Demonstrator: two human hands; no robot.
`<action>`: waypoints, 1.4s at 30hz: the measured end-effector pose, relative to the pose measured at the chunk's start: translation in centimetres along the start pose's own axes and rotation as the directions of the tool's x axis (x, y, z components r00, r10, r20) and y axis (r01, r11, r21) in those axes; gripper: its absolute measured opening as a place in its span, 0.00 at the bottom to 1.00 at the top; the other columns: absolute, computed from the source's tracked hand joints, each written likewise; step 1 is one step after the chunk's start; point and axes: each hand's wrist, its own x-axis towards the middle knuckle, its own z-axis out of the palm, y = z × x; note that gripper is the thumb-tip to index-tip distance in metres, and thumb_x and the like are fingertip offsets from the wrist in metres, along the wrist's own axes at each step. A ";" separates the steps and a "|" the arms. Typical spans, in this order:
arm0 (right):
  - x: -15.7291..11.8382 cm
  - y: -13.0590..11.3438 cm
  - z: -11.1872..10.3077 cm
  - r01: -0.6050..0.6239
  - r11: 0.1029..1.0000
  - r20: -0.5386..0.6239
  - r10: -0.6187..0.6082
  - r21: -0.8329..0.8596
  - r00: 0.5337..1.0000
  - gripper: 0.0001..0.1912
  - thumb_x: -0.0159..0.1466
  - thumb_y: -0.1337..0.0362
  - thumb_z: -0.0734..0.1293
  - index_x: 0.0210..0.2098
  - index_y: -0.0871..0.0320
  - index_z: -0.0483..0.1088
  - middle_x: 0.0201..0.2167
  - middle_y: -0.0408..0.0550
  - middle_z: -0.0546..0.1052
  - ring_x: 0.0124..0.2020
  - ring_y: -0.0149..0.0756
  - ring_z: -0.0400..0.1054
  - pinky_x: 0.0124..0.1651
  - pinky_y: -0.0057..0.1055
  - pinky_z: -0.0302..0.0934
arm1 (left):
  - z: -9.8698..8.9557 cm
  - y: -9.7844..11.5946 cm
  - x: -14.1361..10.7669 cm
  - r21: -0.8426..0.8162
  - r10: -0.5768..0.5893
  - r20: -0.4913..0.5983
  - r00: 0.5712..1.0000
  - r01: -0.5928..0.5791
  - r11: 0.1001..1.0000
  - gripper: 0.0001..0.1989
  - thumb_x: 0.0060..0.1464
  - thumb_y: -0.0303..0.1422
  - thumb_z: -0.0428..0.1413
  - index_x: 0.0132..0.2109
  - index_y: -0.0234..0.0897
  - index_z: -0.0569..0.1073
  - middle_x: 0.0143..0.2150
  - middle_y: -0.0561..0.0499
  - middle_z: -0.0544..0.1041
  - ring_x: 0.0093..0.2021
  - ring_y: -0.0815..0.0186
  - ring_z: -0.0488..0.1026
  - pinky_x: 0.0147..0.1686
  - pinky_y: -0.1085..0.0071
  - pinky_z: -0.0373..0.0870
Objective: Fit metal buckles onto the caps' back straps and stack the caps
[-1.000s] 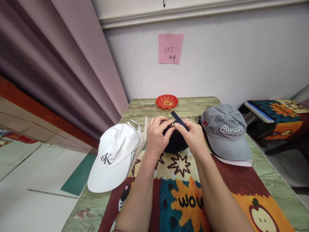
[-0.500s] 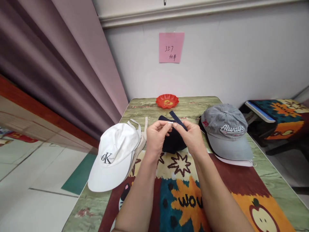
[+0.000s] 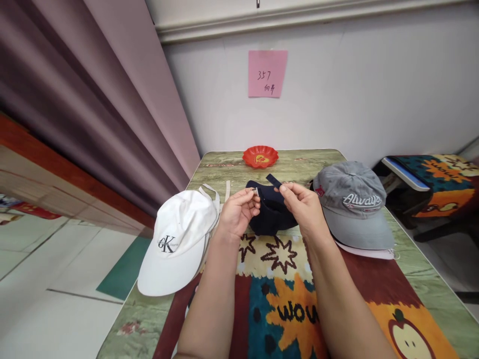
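A dark navy cap (image 3: 275,219) rests on the table between my hands, its back side facing me. My left hand (image 3: 239,209) pinches a small metal buckle (image 3: 256,191) at the cap's left strap end. The loose navy strap (image 3: 273,180) is pinched between the thumb and fingers of my right hand (image 3: 301,202), its free end pointing up and left. Buckle and strap are apart, with a gap between the hands. Part of the cap is hidden behind my right hand.
White caps, the front one lettered CK (image 3: 179,239), are stacked at left. A grey "Always" cap (image 3: 350,199) lies over others at right. A red scalloped dish (image 3: 261,156) stands at the back. A patterned cloth (image 3: 284,299) covers the table's front.
My hands have moved apart, from meeting at the buckle to a gap between them. The strap has come away from the buckle, and more of the cap shows.
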 end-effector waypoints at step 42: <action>-0.4 -0.2 0.7 -0.087 0.994 0.008 0.087 0.069 0.996 0.18 0.62 0.47 0.68 0.34 0.56 0.69 0.34 0.49 0.82 0.35 0.36 0.78 0.38 0.30 0.71 | 0.8 -1.8 0.1 0.487 0.385 -0.007 0.923 -0.333 0.807 0.09 0.48 0.33 0.66 0.33 0.33 0.76 0.27 0.54 0.73 0.21 0.77 0.65 0.17 0.82 0.61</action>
